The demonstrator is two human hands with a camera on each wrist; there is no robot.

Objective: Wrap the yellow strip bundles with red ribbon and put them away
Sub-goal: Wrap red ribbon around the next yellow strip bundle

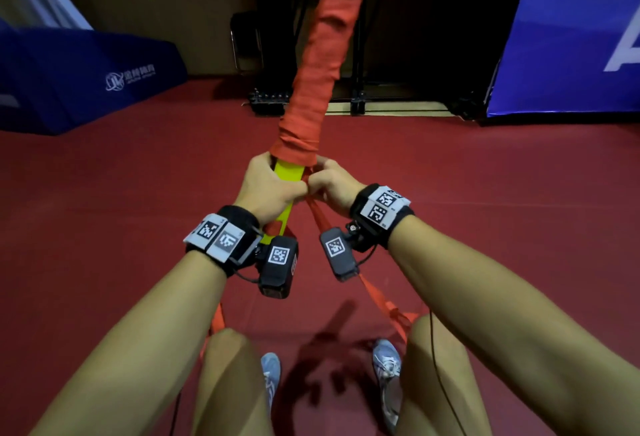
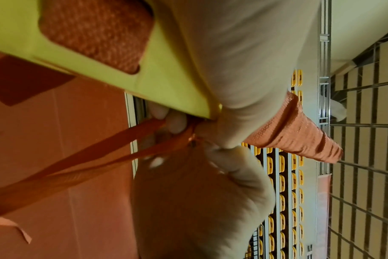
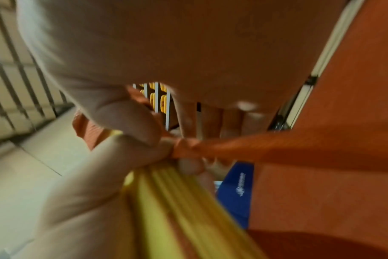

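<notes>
A long bundle of yellow strips stands nearly upright in front of me, its upper length wound in red ribbon. My left hand grips the bare yellow part just below the wrap. My right hand pinches the ribbon at a knot beside the bundle. Two loose ribbon tails trail from the knot down to the floor. In the left wrist view the yellow bundle and both tails show. In the right wrist view the knot sits against the yellow strips.
Red floor lies all around. A blue padded block stands at the left and a blue banner at the right. A dark stand with metal legs is behind the bundle. My knees and shoes are below.
</notes>
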